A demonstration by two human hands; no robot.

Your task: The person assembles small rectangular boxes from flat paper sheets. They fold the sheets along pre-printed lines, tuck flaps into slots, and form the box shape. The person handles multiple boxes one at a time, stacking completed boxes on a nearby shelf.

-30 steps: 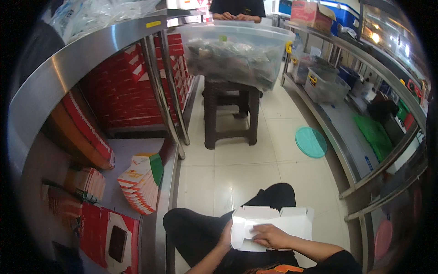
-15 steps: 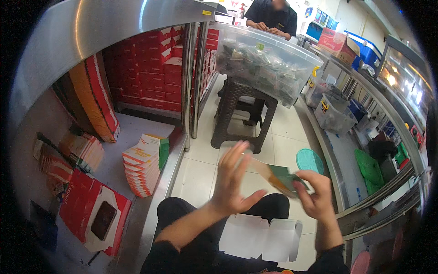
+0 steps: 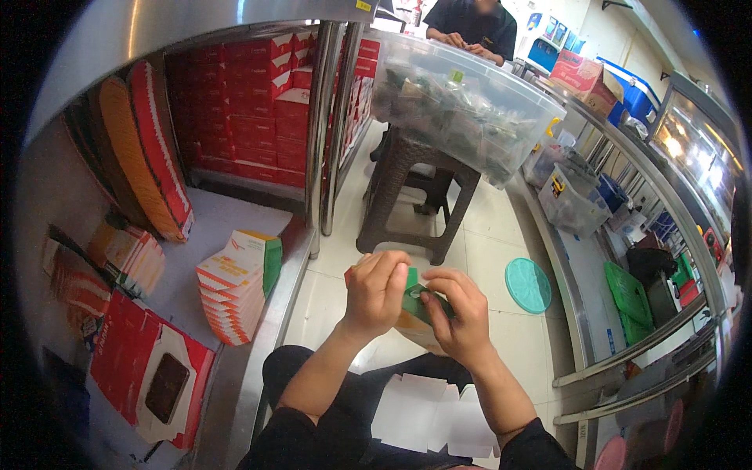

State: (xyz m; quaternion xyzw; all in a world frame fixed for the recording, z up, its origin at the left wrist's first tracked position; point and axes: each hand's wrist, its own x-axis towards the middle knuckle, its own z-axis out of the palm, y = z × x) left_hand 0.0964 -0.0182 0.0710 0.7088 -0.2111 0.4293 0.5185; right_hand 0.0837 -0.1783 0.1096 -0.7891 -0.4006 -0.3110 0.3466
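Both of my hands are together above my lap, working on a small green and orange carton [image 3: 413, 301]. My left hand [image 3: 374, 296] is closed with its fingers curled at the carton's left side. My right hand [image 3: 462, 315] pinches its green end between thumb and fingers. The fingers hide much of the carton. On my lap lies an unfolded white carton blank [image 3: 409, 413], its plain side up. To the left, a stack of flat orange, white and green cartons [image 3: 235, 286] rests on the lower shelf.
A clear tub [image 3: 486, 121] of packets stands on a brown stool [image 3: 376, 200], with a person [image 3: 470, 31] behind it. Red boxes [image 3: 254, 117] fill the left shelf. A phone [image 3: 167, 388] lies nearby. A teal lid [image 3: 529, 284] is on the floor; a metal rack [image 3: 564, 345] runs right.
My right hand has moved left with the carton, and my left hand has gone from spread fingers to closing on it. The carton has turned, green end upward.
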